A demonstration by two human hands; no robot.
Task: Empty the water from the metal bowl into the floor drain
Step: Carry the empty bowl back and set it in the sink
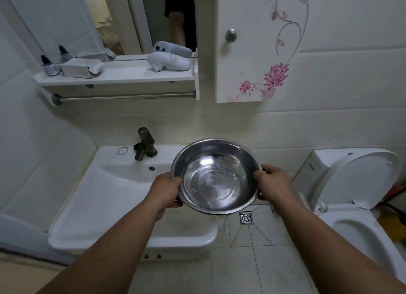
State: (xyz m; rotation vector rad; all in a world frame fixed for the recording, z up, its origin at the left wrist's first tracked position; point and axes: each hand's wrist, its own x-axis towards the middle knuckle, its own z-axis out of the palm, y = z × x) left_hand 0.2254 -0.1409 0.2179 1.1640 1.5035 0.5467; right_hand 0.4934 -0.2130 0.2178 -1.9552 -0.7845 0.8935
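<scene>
A round metal bowl (216, 176) with shallow clear water in it is held level in the air, over the right edge of the sink and the floor beyond. My left hand (165, 189) grips its left rim, thumb inside. My right hand (273, 183) grips the right rim the same way. The square metal floor drain (246, 217) lies in the tiled floor just below the bowl's near edge, slightly to the right.
A white sink (105, 197) with a dark faucet (145, 145) fills the left. A toilet (356, 205) with raised lid stands at the right. Above are a shelf (118, 76) with bottles and a hair dryer, a towel bar and a flowered wall cabinet (259, 43).
</scene>
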